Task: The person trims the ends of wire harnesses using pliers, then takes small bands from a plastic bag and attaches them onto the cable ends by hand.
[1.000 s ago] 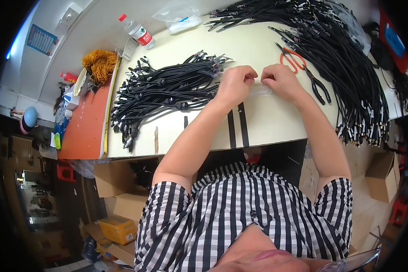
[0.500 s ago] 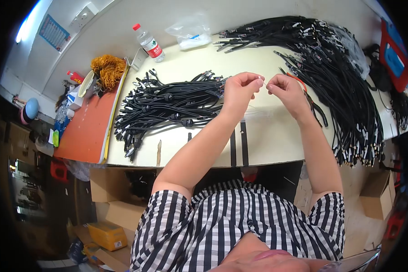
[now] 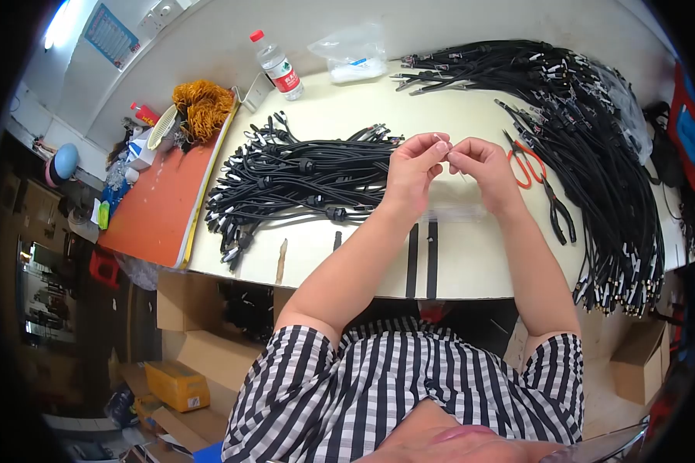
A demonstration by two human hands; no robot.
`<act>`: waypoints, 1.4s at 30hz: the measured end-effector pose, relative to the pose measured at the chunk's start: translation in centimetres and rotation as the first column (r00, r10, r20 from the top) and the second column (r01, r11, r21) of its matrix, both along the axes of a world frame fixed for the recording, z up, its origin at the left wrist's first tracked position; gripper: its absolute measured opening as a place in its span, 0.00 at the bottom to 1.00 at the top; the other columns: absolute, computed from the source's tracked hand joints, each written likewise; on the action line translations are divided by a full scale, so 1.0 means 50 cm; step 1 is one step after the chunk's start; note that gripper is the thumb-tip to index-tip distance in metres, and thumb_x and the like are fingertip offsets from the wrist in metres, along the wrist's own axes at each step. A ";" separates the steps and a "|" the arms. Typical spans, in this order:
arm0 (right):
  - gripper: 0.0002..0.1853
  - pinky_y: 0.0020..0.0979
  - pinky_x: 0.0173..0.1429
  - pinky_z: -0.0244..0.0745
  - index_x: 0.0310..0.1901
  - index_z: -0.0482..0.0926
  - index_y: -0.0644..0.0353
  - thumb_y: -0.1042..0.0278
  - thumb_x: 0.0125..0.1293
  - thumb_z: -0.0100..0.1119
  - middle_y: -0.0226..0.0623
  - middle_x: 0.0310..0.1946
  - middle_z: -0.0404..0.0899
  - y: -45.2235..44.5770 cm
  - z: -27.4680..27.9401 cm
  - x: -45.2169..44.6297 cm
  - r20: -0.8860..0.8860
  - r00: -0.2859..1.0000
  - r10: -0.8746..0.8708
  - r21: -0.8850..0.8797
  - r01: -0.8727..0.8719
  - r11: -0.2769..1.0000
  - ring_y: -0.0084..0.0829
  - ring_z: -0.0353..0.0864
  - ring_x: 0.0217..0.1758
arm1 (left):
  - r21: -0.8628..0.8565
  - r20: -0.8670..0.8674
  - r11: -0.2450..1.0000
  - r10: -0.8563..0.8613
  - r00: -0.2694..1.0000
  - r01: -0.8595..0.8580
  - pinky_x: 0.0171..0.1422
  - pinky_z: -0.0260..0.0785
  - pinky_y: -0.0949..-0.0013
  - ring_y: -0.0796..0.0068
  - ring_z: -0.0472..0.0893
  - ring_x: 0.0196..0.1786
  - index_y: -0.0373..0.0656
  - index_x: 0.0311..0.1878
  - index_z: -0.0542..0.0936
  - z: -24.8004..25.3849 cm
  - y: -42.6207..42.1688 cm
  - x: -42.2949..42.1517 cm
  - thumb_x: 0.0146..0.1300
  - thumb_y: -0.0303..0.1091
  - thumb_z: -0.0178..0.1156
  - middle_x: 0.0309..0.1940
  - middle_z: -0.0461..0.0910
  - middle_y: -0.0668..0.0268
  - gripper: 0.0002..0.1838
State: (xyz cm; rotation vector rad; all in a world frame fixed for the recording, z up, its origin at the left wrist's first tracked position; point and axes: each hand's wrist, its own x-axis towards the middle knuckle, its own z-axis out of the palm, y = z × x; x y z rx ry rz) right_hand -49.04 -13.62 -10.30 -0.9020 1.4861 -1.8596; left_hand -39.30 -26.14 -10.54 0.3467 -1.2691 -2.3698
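Over the middle of the table, my left hand [image 3: 417, 168] and my right hand [image 3: 483, 168] meet at the fingertips. Between them, both pinch a thin white strip [image 3: 438, 137] that looks like a cable tie; its tip shows above the left fingers, while the fingertips hide most of it. Left of my left hand lies a bundle of black cables [image 3: 316, 174] with white-marked ends. To the right of my right hand are scissors with orange handles [image 3: 527, 168] and dark pliers [image 3: 556, 208]. Beneath the hands lie faint, clear, thin pieces [image 3: 455, 214] on the table.
A large heap of black cables [image 3: 594, 170] covers the table's right side. At the back stand a water bottle [image 3: 279, 71] and a clear plastic bag [image 3: 355, 62]. Orange ties [image 3: 202, 110] sit beside a red-orange board [image 3: 158, 208] at the left. Cardboard boxes [image 3: 220, 359] are below.
My hands have come together until their fingertips meet around the strip. The view has shifted, so the scissors and pliers show more fully beside my right hand.
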 end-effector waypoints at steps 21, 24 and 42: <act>0.01 0.22 0.48 0.68 0.35 0.82 0.62 0.76 0.63 0.61 0.27 0.31 0.80 0.020 0.012 0.042 -0.213 0.971 -0.112 -0.061 0.101 0.993 0.18 0.75 0.39 | -0.120 -0.068 0.987 0.095 0.993 -0.102 0.38 0.73 0.76 0.80 0.81 0.34 0.40 0.40 0.80 0.012 0.016 0.017 0.61 0.25 0.64 0.33 0.83 0.67 0.05; 0.04 0.21 0.45 0.65 0.32 0.80 0.61 0.72 0.63 0.62 0.25 0.29 0.78 0.017 0.002 0.034 -0.049 0.996 -0.072 -0.142 0.065 0.988 0.16 0.73 0.36 | -0.178 -0.090 0.978 0.095 0.991 -0.109 0.38 0.75 0.75 0.80 0.81 0.34 0.39 0.40 0.80 0.010 0.022 0.015 0.62 0.25 0.64 0.33 0.83 0.67 0.04; 0.06 0.23 0.45 0.62 0.27 0.75 0.60 0.71 0.60 0.57 0.25 0.26 0.73 0.015 -0.009 0.026 -0.037 0.999 -0.027 -0.185 0.019 0.983 0.18 0.68 0.34 | -0.265 -0.114 0.956 0.097 0.989 -0.124 0.38 0.78 0.75 0.78 0.83 0.33 0.36 0.40 0.80 0.005 0.030 0.013 0.63 0.23 0.63 0.32 0.83 0.64 0.04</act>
